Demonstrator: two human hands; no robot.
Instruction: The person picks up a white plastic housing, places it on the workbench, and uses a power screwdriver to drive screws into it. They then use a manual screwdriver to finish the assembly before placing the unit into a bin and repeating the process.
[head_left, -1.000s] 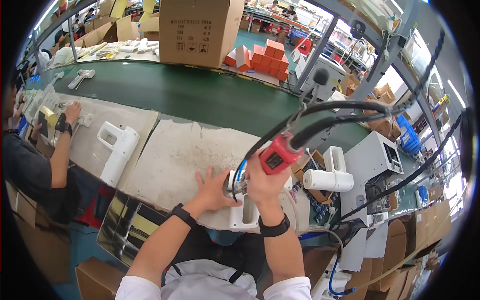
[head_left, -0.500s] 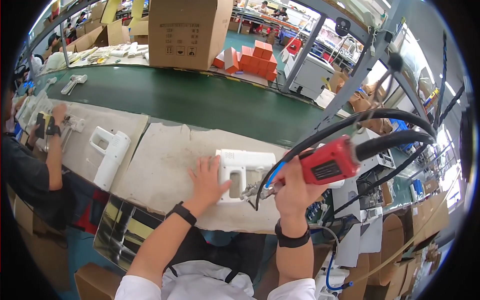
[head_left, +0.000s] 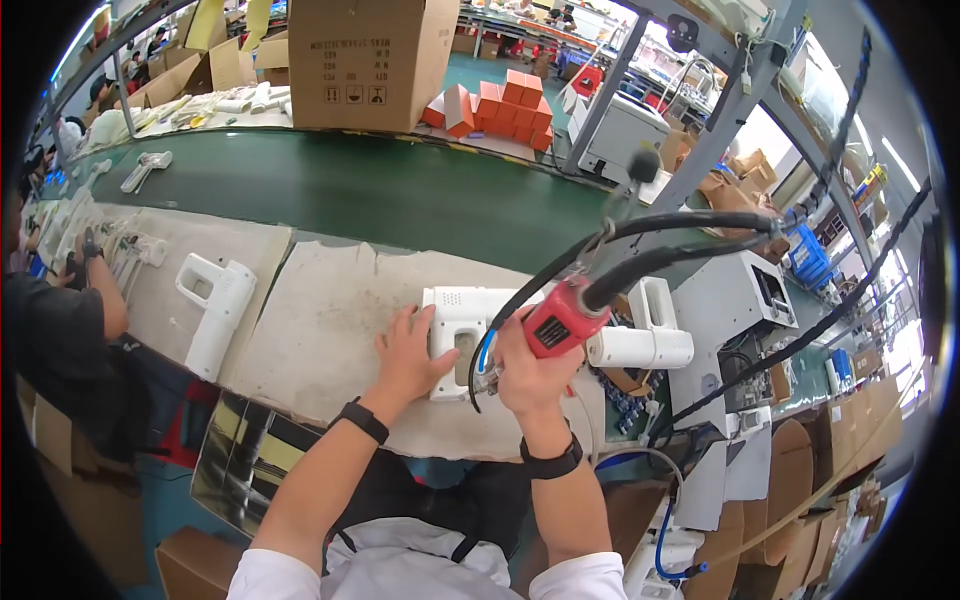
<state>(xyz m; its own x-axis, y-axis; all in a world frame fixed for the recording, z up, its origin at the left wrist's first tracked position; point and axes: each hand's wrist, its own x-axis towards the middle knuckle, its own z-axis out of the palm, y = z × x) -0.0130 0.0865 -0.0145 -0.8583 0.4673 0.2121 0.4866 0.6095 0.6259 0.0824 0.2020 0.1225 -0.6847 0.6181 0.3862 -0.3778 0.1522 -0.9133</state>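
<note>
A white handheld appliance housing with a loop handle lies in front of me on the beige work mat. My left hand steadies its left end, fingers spread at the edge and thumb over the handle. In my right hand is a red electric screwdriver, tilted, with black cables leaving its upper end. Its lower end is close to the handle opening; the tip is mostly hidden by my hand, so I cannot tell whether it touches. Another white housing stands to the right of the screwdriver.
A similar housing lies to the left, near a co-worker's arm. Beyond the mat runs a green conveyor belt, backed by a large carton and orange boxes. Black cables hang at the right.
My right hand and the screwdriver have moved left, closer to the handle, and the tool is more upright. The housing on the right shows more fully. My left hand stays in place.
</note>
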